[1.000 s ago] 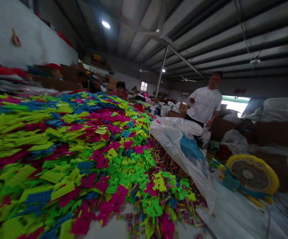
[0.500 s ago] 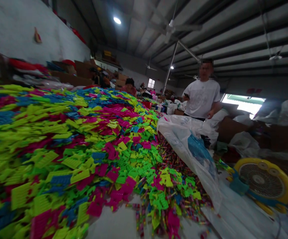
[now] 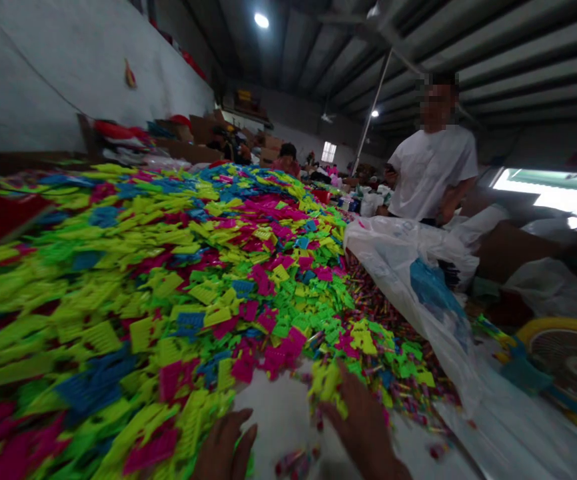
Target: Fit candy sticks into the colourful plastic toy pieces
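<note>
Low in the head view, my left hand [image 3: 226,445] reaches up from the bottom edge with its fingers apart. Nothing shows in it, and it is beside the front of a big heap of flat plastic pieces [image 3: 183,280] in yellow, green, pink and blue. To its right, my right hand [image 3: 361,423] has thumb and fingers closed around a yellow flat plastic piece [image 3: 326,383], blurred by motion. Several small multicoloured sticks [image 3: 297,461] lie on the white tabletop [image 3: 263,407] between the hands.
A white plastic sack [image 3: 398,250] lies right of the heap, with many small sticks [image 3: 368,287] spilling beside it. A yellow fan [image 3: 576,367] stands at the right. Beyond the sack is a person in a white shirt [image 3: 431,173]. A red box-like object [image 3: 3,217] is at the left.
Both my hands have come into view at the bottom, the right one now on a yellow piece. The view has turned left. A red object has appeared at the left.
</note>
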`<state>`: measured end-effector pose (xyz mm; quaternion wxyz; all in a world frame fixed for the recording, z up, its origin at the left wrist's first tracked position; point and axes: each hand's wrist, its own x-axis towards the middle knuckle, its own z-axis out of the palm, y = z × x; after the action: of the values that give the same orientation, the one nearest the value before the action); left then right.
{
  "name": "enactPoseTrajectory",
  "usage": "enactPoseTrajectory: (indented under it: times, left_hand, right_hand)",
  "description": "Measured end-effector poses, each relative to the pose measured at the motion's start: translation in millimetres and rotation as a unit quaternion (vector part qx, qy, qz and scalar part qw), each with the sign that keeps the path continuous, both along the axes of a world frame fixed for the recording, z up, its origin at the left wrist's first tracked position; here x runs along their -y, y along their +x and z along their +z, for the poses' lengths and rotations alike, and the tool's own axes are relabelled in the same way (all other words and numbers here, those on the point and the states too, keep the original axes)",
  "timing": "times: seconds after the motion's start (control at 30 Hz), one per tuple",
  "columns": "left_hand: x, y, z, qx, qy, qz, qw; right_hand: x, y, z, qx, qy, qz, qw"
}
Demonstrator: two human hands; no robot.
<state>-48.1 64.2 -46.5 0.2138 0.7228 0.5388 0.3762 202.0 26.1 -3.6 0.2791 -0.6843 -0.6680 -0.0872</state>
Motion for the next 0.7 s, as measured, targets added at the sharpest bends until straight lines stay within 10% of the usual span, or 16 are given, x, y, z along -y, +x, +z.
enactPoseTrajectory:
  times: [0.13,0.33,0.7]
  left_hand:
    - [15.0,-23.3,13.5,-0.151,0.033,0.066,0.986]
    - [21.7,-9.5,14.9,-0.248,0.028,0.084,0.965]
    - [20.3,-4.5,11.6,-0.188,0.029,0.066,0.979]
  right_hand:
    - [7.1,39.4,11.8,0.094,0.065,-0.14,0.983]
    - [-21.7,-16.0,-9.2,0.052,-0.05,0.113,0.991]
    - [-77.8,-38.5,-50.2,-0.028,-0.098,0.099,0.99]
